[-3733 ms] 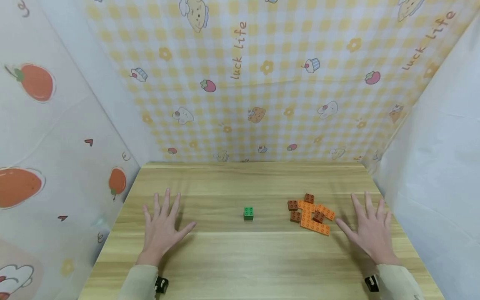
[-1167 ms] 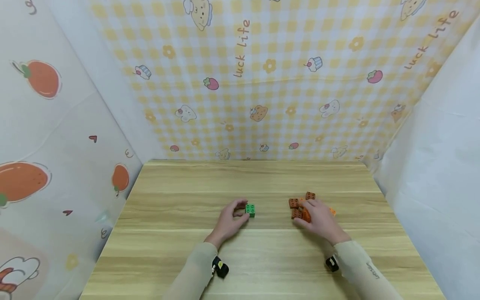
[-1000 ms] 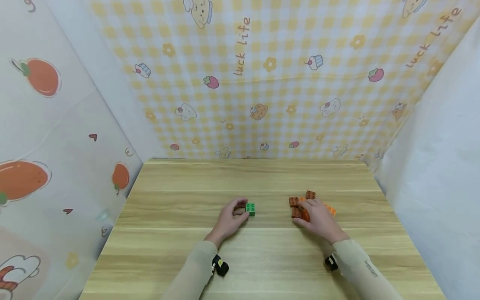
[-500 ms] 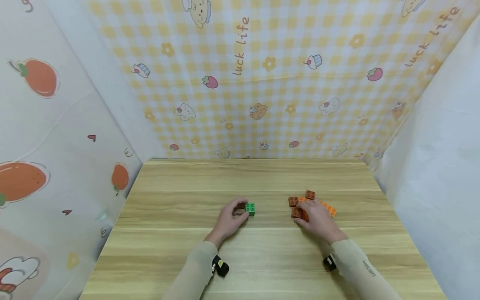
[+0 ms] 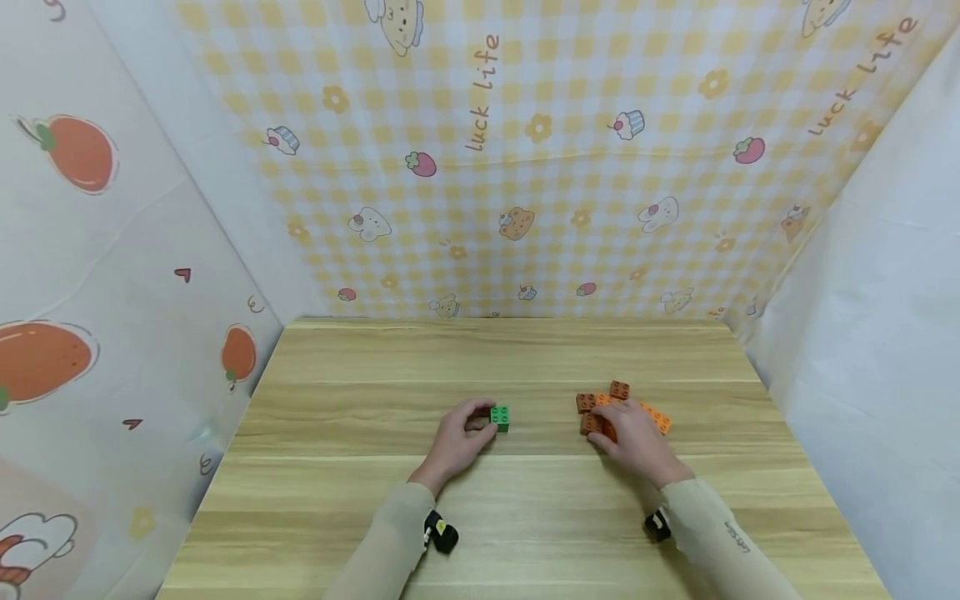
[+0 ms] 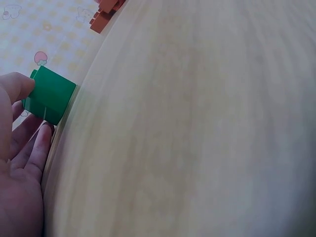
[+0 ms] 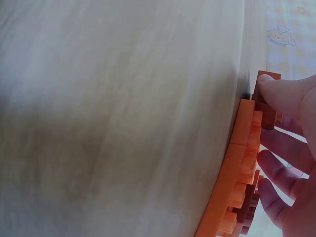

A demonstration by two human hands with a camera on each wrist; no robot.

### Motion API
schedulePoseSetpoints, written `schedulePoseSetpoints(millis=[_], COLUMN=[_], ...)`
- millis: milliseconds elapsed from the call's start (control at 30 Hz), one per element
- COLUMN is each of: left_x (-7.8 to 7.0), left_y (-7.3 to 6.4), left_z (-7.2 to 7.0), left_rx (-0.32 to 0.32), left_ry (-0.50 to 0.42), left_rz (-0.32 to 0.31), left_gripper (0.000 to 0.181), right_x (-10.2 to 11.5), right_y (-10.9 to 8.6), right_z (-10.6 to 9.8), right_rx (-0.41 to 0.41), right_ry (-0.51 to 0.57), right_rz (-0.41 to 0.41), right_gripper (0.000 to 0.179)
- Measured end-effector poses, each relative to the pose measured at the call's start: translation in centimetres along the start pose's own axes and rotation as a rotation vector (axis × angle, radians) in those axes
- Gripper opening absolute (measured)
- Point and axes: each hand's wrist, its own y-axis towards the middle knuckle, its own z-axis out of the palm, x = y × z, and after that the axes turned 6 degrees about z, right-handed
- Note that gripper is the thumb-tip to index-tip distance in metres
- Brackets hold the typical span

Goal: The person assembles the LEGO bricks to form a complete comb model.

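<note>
My left hand (image 5: 459,436) pinches a green building brick (image 5: 499,418) between thumb and fingers in the middle of the table. The left wrist view shows the green brick (image 6: 51,95) at the table surface, with the thumb on one side and fingers on the other. Over on the right, my right hand (image 5: 637,437) reaches over a cluster of bricks, pinching a brown building brick (image 5: 590,424) at its left edge. In the right wrist view the thumb lies on this brown brick (image 7: 267,114); the remaining fingers curve above orange bricks (image 7: 231,170).
Two more brown bricks (image 5: 586,403) (image 5: 619,389) sit behind the right hand's fingers. An orange brick (image 5: 656,417) shows to the right of that hand, which hides part of the cluster. Patterned cloth (image 5: 525,192) stands behind the wooden table (image 5: 420,358), with pale sheets at both sides.
Both hands, spread flat near the table's sides at first, have come inward to the bricks. Over the last second they have stayed almost still, left at the green brick, right at the brown one.
</note>
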Motion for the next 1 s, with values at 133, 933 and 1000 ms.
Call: schedulePoseSetpoints(millis=[133,933,1000], left_x=[0.0,0.1,0.1], left_y=[-0.1,-0.1,0.0], left_z=[0.0,0.0,0.0], left_rx=[0.0,-0.003,-0.003], left_ry=[-0.006,-0.021,-0.021], left_rz=[-0.006,-0.036,-0.03], left_gripper=[0.038,0.041,0.041], right_x=[0.3,2.6,2.9], right_y=[0.1,1.7,1.8], right_z=[-0.1,0.6,0.7], right_rx=[-0.007,-0.036,-0.035], right_ry=[0.038,0.293,0.304], right_rz=[0.014,0.005,0.003], right_gripper=[0.038,0.042,0.042])
